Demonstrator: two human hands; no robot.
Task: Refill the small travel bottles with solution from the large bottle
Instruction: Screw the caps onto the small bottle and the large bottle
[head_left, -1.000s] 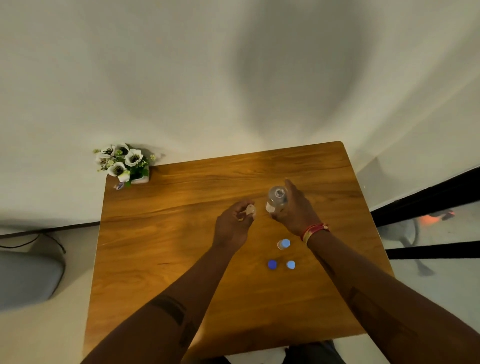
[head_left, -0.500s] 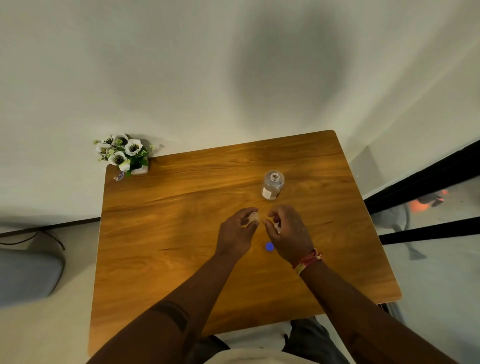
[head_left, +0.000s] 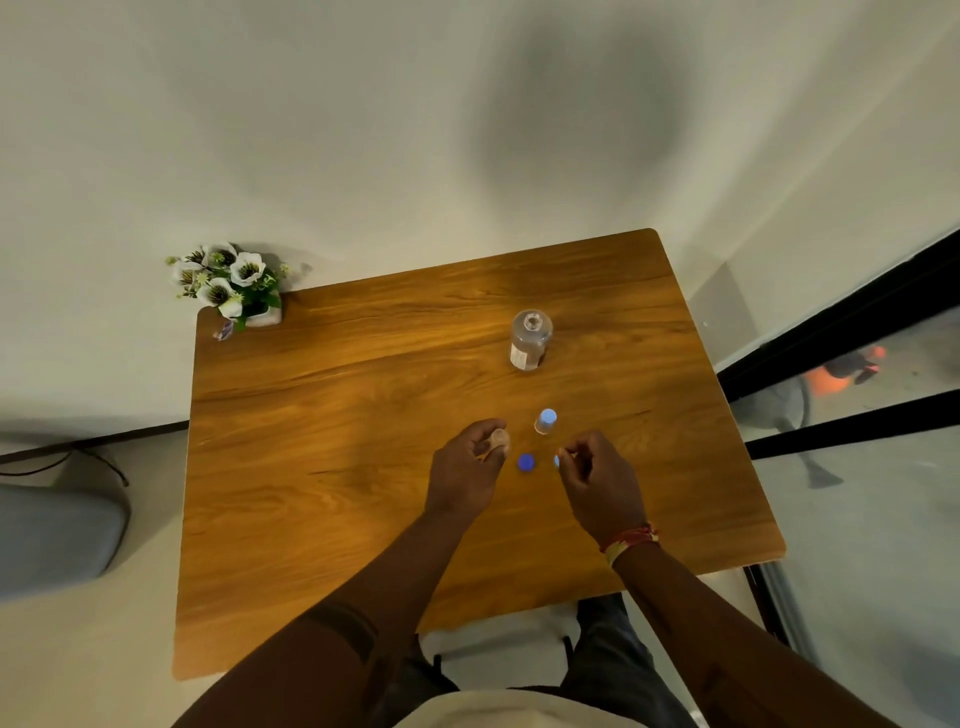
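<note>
Large bottle (head_left: 530, 340) upright, uncapped, far-centre on table (head_left: 311, 467). We hold small tan object (head_left: 498, 440) in left hand (head_left: 465, 475), fingers curled round it; probably small travel bottle, too small to tell. Right hand (head_left: 597, 475) pinches pale blue cap (head_left: 557, 461). Capped travel bottle (head_left: 545, 421) stands just beyond hands; dark blue cap (head_left: 526, 462) lies between them. Next, in our judgement: seat cap squarely, twist gently, keep small bottle upright.

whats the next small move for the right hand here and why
Probably pinch the light blue cap at the right hand's fingertips and carry it to the small bottle held in the left hand. The large bottle stands open and set aside, so pouring looks finished.
</note>
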